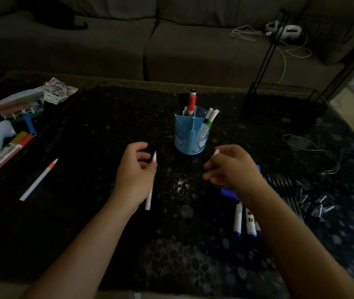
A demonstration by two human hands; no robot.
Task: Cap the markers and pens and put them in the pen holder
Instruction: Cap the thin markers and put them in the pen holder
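In the head view, the thin white marker (149,198) looks like a light, stiff plastic stick. It should neither bend nor break in ordinary handling, though its smooth barrel could roll or slip. The best hold is probably mid-barrel, clear of the exposed tip, so the tip end stays free for capping. That is how the left hand (134,171) has it: fingers curled around the barrel, just above the dark speckled table (107,126), in front of and left of the pen holder (184,139). The pinkish tip points up and away, and the tail sticks out below the palm. The marker is slim and white, with a pink or red band near the point. The right hand (235,169) is blurred. Its fingertips seem to pinch a small white cap (216,152), held apart from the marker tip, so capping looks not yet done. The holder is a blue divided cup that already has a red-and-white marker and several white ones standing in it. An orange-banded marker (39,180) lies well to the left. Blue-ended markers (238,219), black pens (284,188) and loose black caps (314,207) lie to the right.
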